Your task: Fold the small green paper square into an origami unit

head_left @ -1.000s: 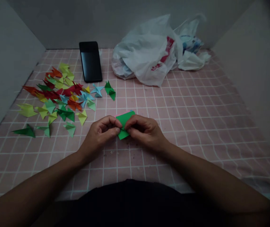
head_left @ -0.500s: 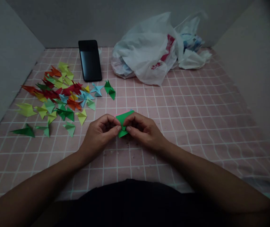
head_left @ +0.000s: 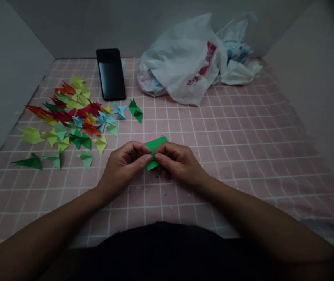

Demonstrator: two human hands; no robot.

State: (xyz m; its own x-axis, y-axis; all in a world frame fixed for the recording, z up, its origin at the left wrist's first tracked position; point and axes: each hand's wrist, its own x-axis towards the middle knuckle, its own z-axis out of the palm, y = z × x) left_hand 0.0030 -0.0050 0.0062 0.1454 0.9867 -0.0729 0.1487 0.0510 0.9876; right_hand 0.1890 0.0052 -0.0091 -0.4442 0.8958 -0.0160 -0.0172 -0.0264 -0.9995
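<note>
A small green paper piece [head_left: 154, 145] lies partly folded at the middle of the pink gridded table [head_left: 242, 132]. My left hand [head_left: 124, 164] pinches its left side with curled fingers. My right hand [head_left: 178, 162] pinches its right side, thumb and forefinger pressed on the fold. Both hands meet over the paper, so its middle is hidden. A thin pink edge shows just behind the green paper.
A heap of several folded paper pieces [head_left: 70, 117] in red, yellow, green and blue spreads at the left. A black phone [head_left: 111, 74] leans at the back. A crumpled white plastic bag [head_left: 190, 62] sits at the back right. Grey walls [head_left: 6, 78] close in three sides.
The fingers have shifted slightly along the green paper, pressing its fold. The paper sits a little flatter. Nothing else has moved.
</note>
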